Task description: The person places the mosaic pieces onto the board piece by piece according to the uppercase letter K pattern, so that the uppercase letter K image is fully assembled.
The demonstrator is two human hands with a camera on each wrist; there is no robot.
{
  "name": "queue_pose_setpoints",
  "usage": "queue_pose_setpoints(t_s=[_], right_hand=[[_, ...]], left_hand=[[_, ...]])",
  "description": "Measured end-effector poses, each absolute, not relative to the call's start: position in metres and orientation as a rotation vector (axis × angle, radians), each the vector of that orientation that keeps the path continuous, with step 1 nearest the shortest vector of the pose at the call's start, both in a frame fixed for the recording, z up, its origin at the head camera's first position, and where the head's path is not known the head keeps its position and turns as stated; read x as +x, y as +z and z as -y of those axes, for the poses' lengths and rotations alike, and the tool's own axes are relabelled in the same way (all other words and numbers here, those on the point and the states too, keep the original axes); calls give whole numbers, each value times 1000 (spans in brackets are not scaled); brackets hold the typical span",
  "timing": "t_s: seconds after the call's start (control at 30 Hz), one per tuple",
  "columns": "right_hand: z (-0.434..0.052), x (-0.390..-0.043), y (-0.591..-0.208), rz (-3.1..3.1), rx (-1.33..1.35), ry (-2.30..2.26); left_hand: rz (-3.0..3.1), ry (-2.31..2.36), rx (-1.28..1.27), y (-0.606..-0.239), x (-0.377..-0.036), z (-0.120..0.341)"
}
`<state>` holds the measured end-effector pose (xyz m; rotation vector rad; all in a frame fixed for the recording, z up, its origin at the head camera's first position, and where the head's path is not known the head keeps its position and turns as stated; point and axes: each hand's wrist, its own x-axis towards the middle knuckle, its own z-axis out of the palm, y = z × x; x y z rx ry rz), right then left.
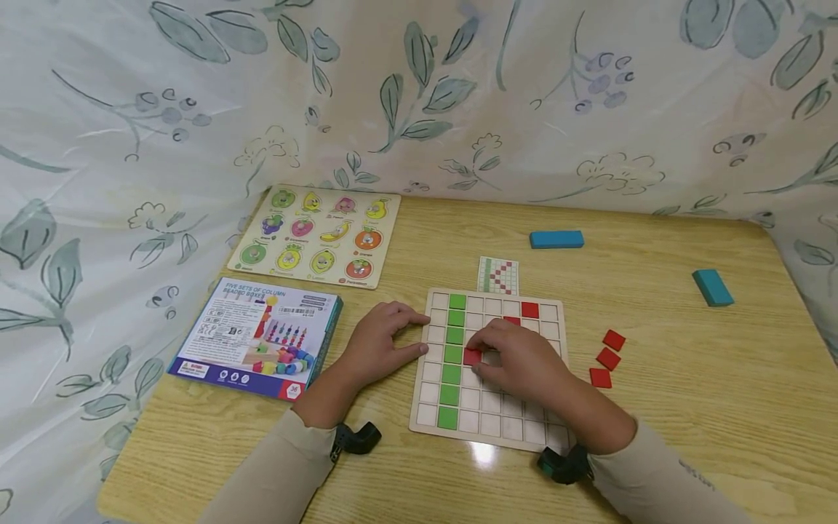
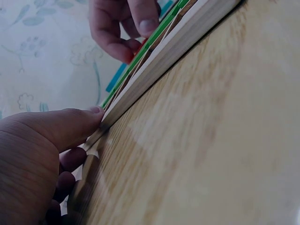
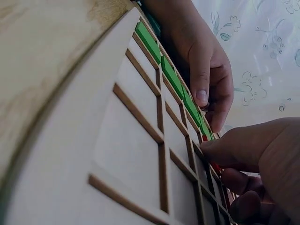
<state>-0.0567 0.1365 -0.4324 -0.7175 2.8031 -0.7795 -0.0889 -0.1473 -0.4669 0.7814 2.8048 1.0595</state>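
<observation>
A wooden grid board (image 1: pixel 428 394) lies on the table, with a column of green tiles (image 1: pixel 450 374) near its left side. My right hand (image 1: pixel 524 360) pinches a red tile (image 1: pixel 471 356) at a cell just right of the green column. Along the board's left edge, my left hand (image 1: pixel 380 346) touches the rim with thumb and index finger spread apart. Toward the upper right of the grid sit a red tile (image 1: pixel 529 310) and another red tile (image 1: pixel 512 321), partly covered by the right hand. A small pattern card (image 1: pixel 497 275) lies just behind the board.
Three loose red tiles (image 1: pixel 609 358) lie right of the board. Farther off are a long blue block (image 1: pixel 556 239) and another blue block (image 1: pixel 713 287). A boxed bead set (image 1: pixel 255 338) and a fruit puzzle board (image 1: pixel 317 236) occupy the left. Leaf-patterned curtain (image 1: pixel 432 102) borders the table.
</observation>
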Motion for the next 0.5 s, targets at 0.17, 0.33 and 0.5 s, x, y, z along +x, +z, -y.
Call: queue_pose_setpoints(t_s=[0.17, 0.33, 0.5], right_hand=[[-135, -56, -432, -2802, -689, -787], [-135, -53, -431, -2794, -660, -813], [-140, -48, -431, -2796, -628, -891]], left_hand=[[-2807, 1057, 774, -466, -89, 147], [-2804, 1057, 773, -466, -88, 147], [-2801, 1061, 770, -465, -87, 147]])
